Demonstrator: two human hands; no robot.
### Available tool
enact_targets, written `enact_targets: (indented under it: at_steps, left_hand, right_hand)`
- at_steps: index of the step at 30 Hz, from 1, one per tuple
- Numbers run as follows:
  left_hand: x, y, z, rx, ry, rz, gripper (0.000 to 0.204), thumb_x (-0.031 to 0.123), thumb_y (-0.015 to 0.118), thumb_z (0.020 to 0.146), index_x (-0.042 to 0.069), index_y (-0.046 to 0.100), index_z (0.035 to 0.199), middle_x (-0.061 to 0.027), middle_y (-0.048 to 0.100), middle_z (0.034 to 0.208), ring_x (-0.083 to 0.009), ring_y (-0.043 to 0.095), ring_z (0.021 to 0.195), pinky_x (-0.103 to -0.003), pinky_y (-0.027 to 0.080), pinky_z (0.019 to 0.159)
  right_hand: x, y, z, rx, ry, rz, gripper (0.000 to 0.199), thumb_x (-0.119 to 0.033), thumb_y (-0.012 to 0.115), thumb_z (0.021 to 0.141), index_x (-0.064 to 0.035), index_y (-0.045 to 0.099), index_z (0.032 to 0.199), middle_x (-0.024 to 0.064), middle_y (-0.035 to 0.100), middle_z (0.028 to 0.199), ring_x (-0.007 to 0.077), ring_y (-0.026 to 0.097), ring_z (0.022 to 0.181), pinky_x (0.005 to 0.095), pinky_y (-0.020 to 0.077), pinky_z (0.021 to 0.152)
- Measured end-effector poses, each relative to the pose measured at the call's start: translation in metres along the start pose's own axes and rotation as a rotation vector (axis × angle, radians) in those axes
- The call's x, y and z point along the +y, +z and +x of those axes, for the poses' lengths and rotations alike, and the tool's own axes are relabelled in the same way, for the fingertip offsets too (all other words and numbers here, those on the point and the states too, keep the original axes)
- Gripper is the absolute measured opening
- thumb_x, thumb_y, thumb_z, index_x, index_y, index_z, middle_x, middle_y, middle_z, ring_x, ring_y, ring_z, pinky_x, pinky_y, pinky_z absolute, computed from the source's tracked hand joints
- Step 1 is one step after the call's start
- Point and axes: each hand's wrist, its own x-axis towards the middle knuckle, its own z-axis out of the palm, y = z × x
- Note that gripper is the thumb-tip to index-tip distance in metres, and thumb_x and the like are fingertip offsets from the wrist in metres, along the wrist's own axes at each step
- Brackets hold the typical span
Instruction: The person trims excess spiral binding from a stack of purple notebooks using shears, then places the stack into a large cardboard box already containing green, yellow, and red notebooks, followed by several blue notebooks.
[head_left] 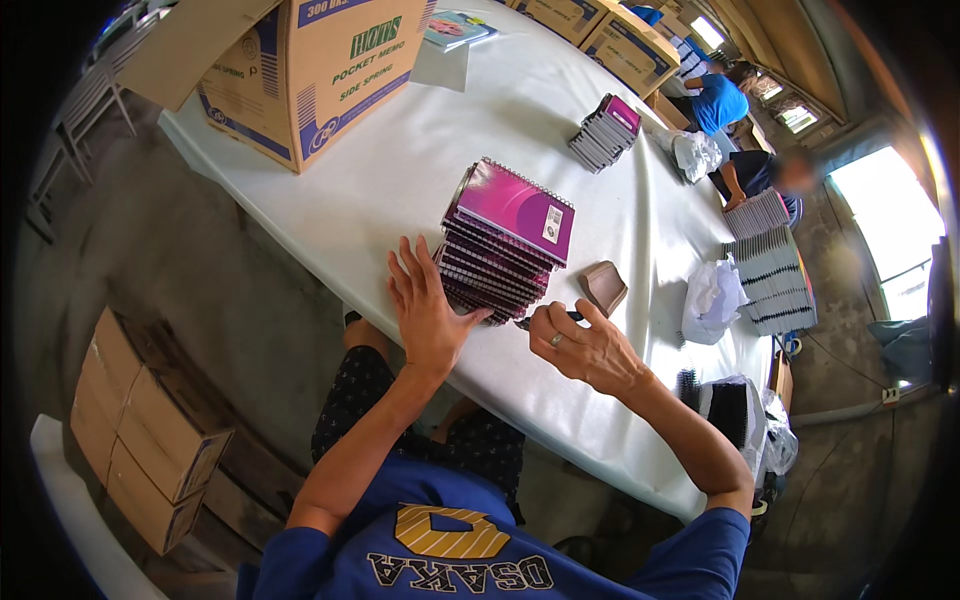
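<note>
A tall stack of purple spiral notebooks (512, 212) stands on the white-covered table in front of me, its layers slightly uneven. My left hand (428, 312) rests against the stack's near left side, fingers spread and thumb along the lower edge. Close to the stack's near right corner, my right hand (590, 350) is closed around a slim dark tool (524, 322). Its thin end points at the lower notebooks; the fingers hide most of it, so its kind is unclear. A small brown box-like piece (604, 287) lies just beyond my right hand.
A smaller notebook stack (606, 132) stands farther back. At the left rises a large open carton (310, 80). White plastic bags (712, 302) and tall notebook piles (775, 280) line the right side, where other people work. Flat tied cartons (145, 430) lie at lower left.
</note>
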Motion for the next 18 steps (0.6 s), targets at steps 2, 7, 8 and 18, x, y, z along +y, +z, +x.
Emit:
enact_targets:
  at_steps: [2, 7, 8, 18]
  left_hand:
    - [0.001, 0.001, -0.001, 0.008, -0.012, -0.011, 0.126, 0.036, 0.087, 0.058, 0.003, 0.006, 0.15, -0.025, 0.011, 0.154, -0.0475, 0.01, 0.141, -0.058, 0.018, 0.111]
    - [0.002, 0.001, -0.001, -0.019, -0.051, -0.027, 0.126, 0.035, 0.087, 0.058, 0.004, 0.006, 0.15, -0.0246, 0.01, 0.154, -0.047, 0.009, 0.142, -0.058, 0.017, 0.111]
    - [0.002, 0.001, -0.001, -0.029, -0.06, -0.034, 0.126, 0.034, 0.087, 0.058, 0.004, 0.006, 0.15, -0.0244, 0.01, 0.155, -0.0469, 0.008, 0.142, -0.058, 0.017, 0.111]
    - [0.003, 0.0, 0.001, -0.008, -0.01, -0.059, 0.126, 0.033, 0.087, 0.058, 0.001, 0.006, 0.149, -0.026, 0.02, 0.151, -0.0488, 0.01, 0.141, -0.058, 0.018, 0.111]
  right_hand:
    - [-0.002, 0.005, 0.0, -0.001, 0.008, -0.027, 0.031, -0.017, 0.064, 0.074, -0.0105, 0.057, 0.103, 0.0006, 0.054, 0.111, 0.0138, 0.047, 0.107, 0.0307, 0.0395, 0.084]
    - [-0.005, 0.006, 0.004, 0.036, 0.007, -0.065, 0.025, -0.018, 0.063, 0.073, -0.0112, 0.059, 0.096, 0.001, 0.056, 0.105, 0.0147, 0.05, 0.1, 0.0306, 0.0393, 0.08]
    - [-0.006, 0.003, 0.006, 0.033, 0.032, 0.008, 0.021, -0.017, 0.063, 0.075, -0.0088, 0.061, 0.094, 0.002, 0.057, 0.102, 0.0154, 0.052, 0.096, 0.0301, 0.0396, 0.079]
    - [-0.035, -0.042, 0.061, -0.529, 0.174, -0.137, 0.02, -0.015, 0.063, 0.071, -0.0005, 0.066, 0.083, 0.0104, 0.061, 0.084, 0.0263, 0.058, 0.084, 0.0384, 0.0457, 0.068]
